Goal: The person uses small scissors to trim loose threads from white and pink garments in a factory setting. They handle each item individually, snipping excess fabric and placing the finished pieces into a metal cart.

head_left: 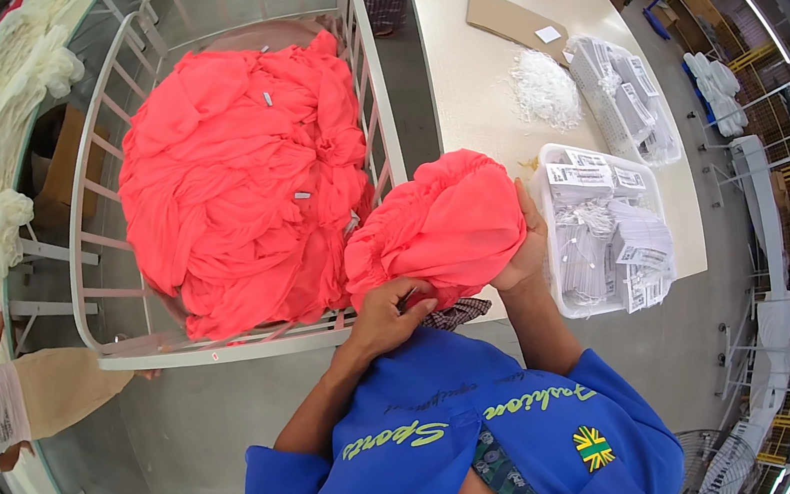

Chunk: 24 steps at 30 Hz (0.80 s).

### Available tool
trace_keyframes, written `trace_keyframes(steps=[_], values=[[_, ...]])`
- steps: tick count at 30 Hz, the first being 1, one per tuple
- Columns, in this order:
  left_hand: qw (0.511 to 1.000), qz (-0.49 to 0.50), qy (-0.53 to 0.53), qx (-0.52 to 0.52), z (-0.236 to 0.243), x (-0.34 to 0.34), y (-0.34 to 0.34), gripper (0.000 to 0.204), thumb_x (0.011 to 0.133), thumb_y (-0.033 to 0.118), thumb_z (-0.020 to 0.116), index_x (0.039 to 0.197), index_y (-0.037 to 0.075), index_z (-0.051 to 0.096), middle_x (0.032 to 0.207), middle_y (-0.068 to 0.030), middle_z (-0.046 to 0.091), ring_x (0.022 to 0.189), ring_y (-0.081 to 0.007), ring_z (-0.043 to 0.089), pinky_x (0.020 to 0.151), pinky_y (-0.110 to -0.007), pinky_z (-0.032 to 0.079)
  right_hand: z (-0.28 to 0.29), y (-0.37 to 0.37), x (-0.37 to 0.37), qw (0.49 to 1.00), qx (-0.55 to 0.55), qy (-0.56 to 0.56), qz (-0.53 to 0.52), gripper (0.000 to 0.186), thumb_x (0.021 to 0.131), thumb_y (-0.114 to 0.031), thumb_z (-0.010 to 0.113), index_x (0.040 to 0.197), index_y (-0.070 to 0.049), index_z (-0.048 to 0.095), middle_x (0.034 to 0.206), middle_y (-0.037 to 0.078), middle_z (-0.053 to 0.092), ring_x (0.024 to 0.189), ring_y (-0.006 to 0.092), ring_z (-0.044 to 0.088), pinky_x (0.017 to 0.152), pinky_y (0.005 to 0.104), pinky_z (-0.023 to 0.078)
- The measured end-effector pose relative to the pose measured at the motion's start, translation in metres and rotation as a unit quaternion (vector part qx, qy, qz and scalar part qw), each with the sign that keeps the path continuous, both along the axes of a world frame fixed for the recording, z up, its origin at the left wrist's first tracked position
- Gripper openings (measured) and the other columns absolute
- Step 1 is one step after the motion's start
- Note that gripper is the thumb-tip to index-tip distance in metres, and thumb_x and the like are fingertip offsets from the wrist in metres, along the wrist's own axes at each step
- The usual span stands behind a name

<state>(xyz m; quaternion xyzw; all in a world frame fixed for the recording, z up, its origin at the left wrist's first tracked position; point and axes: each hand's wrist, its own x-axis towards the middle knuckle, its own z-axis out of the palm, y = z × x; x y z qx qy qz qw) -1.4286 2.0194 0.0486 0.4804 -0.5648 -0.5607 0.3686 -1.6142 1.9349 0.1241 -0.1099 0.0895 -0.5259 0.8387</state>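
Observation:
A bunched coral garment [447,224] with a gathered edge is held up in front of me, between the cart and the table. My right hand [523,251] grips its right side, fingers partly hidden beneath the cloth. At its lower left edge, my left hand [389,314] is closed, with a small dark thing [412,297] showing between the fingers; I cannot make out its kind. Just left of the garment lies a large heap of the same coral cloth [240,188], with small pale labels showing on it.
A white-railed cart [203,355] holds the heap. On the pale table [463,86] to the right stand a white basket of tags [560,269], a second tag basket [668,143], a pile of white strings [545,89] and a cardboard piece [505,21]. Other people are at the far right and left.

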Motion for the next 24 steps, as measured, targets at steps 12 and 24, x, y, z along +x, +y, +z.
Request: trace_keyframes(steps=[12,24], values=[[0.999,0.007,-0.034,-0.002,-0.016,0.009,0.009,0.019,0.077,0.011,0.075,0.092,0.003,0.065,0.071,0.0004,0.057,0.062,-0.0062,0.049,0.056,-0.023,0.040,-0.010,-0.005,-0.030,0.994,-0.059,0.060,-0.074,0.048,0.097,-0.040,0.043,0.121,-0.002,0.056,0.122,0.015,0.060,0.114,0.0299,0.056,0.103,0.0461,0.040],[1.000,-0.014,-0.013,0.001,0.006,0.024,0.007,0.013,0.082,0.012,0.070,0.091,0.003,0.067,0.073,-0.0008,0.061,0.060,-0.0059,0.049,0.055,-0.022,0.040,-0.042,0.017,-0.059,0.993,-0.111,-0.012,-0.048,0.039,0.092,-0.030,0.051,0.115,0.001,0.057,0.118,0.016,0.060,0.111,0.0309,0.057,0.101,0.0467,0.040]])
